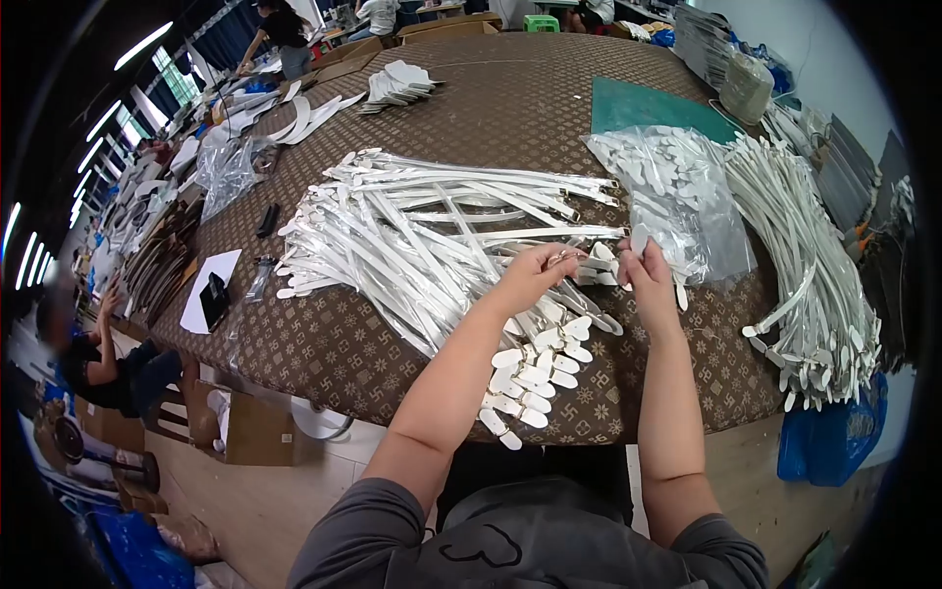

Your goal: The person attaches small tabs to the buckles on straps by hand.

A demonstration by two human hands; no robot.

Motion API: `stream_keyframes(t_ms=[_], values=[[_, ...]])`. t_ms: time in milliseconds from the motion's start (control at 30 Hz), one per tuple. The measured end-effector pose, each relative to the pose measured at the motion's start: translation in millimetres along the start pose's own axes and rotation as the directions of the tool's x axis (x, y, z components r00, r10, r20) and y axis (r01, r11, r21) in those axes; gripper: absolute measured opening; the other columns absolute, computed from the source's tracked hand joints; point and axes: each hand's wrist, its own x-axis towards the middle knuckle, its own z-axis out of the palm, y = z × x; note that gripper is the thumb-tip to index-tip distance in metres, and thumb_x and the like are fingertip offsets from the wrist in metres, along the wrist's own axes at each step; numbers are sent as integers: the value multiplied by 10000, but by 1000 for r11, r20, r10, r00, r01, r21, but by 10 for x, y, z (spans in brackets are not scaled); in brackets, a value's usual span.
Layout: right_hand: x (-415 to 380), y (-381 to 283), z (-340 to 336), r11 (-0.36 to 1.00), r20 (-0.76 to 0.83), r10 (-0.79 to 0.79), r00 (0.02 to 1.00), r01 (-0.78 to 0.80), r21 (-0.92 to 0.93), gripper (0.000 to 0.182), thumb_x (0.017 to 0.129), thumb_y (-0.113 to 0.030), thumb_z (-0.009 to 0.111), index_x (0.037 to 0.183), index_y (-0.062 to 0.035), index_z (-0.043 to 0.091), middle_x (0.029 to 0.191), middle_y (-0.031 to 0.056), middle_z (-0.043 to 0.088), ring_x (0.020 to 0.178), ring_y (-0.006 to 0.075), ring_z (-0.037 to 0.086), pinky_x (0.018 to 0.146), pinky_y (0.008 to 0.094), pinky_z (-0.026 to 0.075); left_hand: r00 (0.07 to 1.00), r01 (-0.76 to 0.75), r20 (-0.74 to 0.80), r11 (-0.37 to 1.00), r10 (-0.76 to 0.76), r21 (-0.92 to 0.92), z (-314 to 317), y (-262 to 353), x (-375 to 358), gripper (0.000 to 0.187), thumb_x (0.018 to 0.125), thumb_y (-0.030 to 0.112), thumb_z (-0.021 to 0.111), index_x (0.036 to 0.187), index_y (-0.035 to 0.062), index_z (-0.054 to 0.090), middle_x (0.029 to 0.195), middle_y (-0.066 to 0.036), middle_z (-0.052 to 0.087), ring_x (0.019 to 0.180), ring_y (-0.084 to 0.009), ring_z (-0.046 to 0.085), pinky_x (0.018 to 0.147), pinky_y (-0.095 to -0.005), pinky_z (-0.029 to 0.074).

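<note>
My right hand (650, 280) pinches a small white round-ended tab (639, 239) between thumb and fingers, its tip pointing up. Just to the left, my left hand (538, 277) is closed at the buckle end of a white strap; its fingertips partly hide the grip. More white tabs (601, 263) lie between the hands. Under and beyond my left hand spreads a large pile of white straps (392, 236), several with gold-coloured buckles. Strap ends with white tabs (535, 378) are bunched below my left wrist, near the table edge.
A clear plastic bag of white tabs (667, 172) lies beyond my right hand, partly over a green mat (648, 103). Another strap bundle (805, 265) hangs over the right edge. A phone (214, 299) rests on white paper at left. Other people sit and stand around the patterned table (491, 88).
</note>
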Motion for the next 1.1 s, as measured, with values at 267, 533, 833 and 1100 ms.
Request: stream_keyframes(t_ms=[267,533,833,1100], values=[[-89,26,145,970,83,37,996,-16,-242,99,814,-24,639,904,-22,598,772,-15,594,658,35,491,612,195,411,1000,-13,12,997,12,79,10,-4,-13,180,853,160,625,982,38,595,746,9,602,649,-53,493,607,-212,416],[-89,159,168,958,95,29,995,-1,-288,105,817,-76,649,904,-35,607,786,-19,602,701,48,536,628,199,435,1000,-10,20,993,8,115,13,-1,-1,155,826,102,650,940,18,591,761,0,606,669,-51,511,617,-214,430],[-51,193,125,995,44,-91,995,92,-32,114,848,-83,622,931,-36,560,838,-19,581,757,50,508,666,203,413,999,33,-4,911,-35,411,-136,38,-8,206,801,135,687,951,24,599,712,35,549,634,-46,439,591,-216,391],[-47,145,97,1000,14,28,1000,-28,-10,107,841,-79,627,927,-45,572,816,-21,572,749,51,502,659,196,400,979,-144,-150,989,138,-26,-124,107,-39,242,894,185,575,1076,28,606,914,-22,645,747,-65,510,654,-217,411]])
